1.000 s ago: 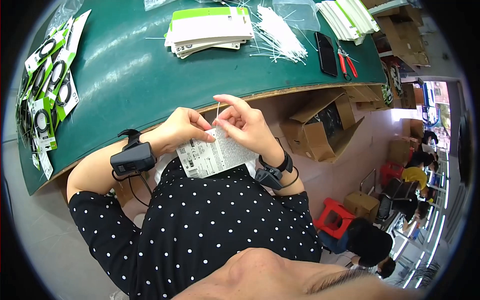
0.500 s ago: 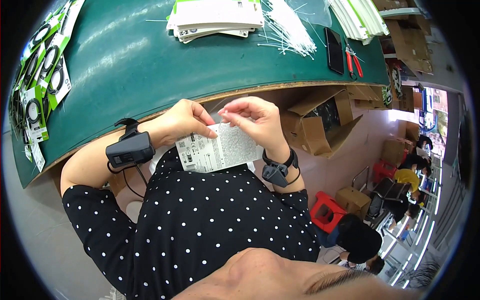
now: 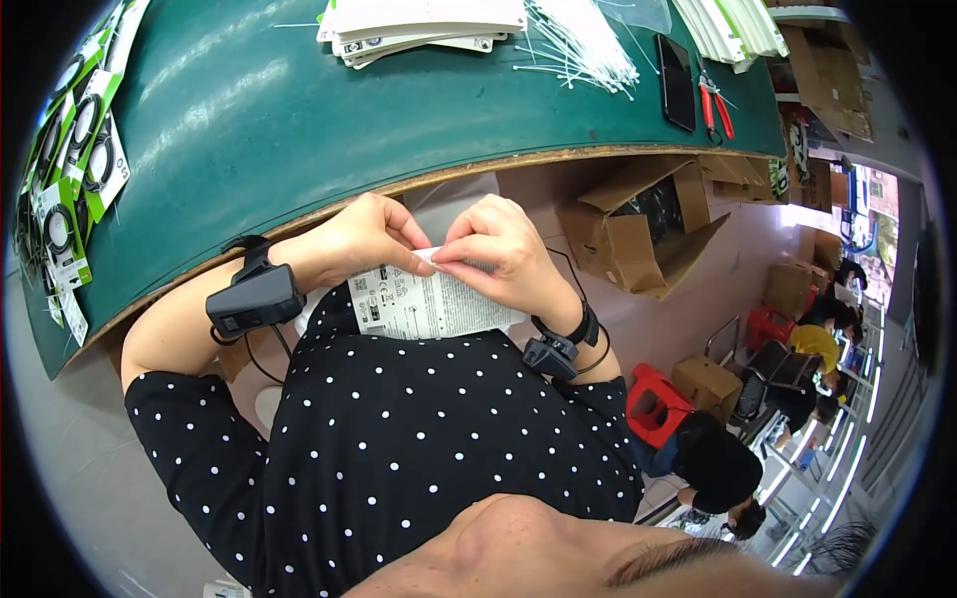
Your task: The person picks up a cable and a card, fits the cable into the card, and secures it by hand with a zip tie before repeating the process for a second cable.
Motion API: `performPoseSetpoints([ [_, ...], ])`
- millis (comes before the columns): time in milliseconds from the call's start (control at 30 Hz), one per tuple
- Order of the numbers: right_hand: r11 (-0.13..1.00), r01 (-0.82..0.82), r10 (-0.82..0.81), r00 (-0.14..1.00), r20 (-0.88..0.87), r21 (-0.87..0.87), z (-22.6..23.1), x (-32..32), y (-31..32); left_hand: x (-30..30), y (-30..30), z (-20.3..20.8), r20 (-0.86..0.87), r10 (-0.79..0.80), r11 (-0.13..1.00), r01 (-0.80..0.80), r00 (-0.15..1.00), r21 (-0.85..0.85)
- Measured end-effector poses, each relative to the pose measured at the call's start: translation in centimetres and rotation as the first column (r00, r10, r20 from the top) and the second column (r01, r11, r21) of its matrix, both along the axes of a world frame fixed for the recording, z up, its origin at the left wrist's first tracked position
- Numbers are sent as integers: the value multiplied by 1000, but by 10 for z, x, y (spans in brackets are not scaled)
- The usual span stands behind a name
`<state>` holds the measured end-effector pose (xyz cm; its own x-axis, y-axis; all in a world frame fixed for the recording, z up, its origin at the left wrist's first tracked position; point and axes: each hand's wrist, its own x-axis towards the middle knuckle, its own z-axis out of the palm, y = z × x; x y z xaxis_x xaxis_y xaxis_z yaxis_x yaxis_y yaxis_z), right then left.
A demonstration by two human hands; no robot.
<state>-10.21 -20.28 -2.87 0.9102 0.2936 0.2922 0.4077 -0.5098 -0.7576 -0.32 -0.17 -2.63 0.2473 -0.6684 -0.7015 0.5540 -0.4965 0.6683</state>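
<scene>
A white printed card [image 3: 424, 304] hangs in front of me, just off the table's near edge. My left hand [image 3: 371, 237] pinches its top edge between thumb and fingers. My right hand [image 3: 498, 249] is closed right beside it, thumb and fingertips pressed together at the same edge. Whatever thin piece the right fingertips may hold is too small to make out; a cable tie end showed there a moment before only faintly. Dark devices are strapped to both my wrists.
On the green table [image 3: 299, 120] lie a stack of white cards [image 3: 419, 25], loose white cable ties [image 3: 583, 50], a black phone [image 3: 675, 82] and red-handled cutters [image 3: 714, 108]. Carded black cables [image 3: 85, 149] fill the left end. An open carton [image 3: 648, 224] stands beyond my right hand; people work farther right.
My right hand has come down and closed at the card's top edge, against the left fingertips. The left hand keeps its pinch. The view has shifted slightly.
</scene>
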Motion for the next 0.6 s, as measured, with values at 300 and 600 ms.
performPoseSetpoints([
  [300, 1000, 2, -1, 1000, 29, -26, 1, -6, -1, -6, -4, 6, 52, -59, 998, 59, 997, 11],
  [600, 1000, -8, 10, 997, 78, -30, -2, -8, -5, -10, -5, 1, 141, -61, 998, 58, 988, 25],
])
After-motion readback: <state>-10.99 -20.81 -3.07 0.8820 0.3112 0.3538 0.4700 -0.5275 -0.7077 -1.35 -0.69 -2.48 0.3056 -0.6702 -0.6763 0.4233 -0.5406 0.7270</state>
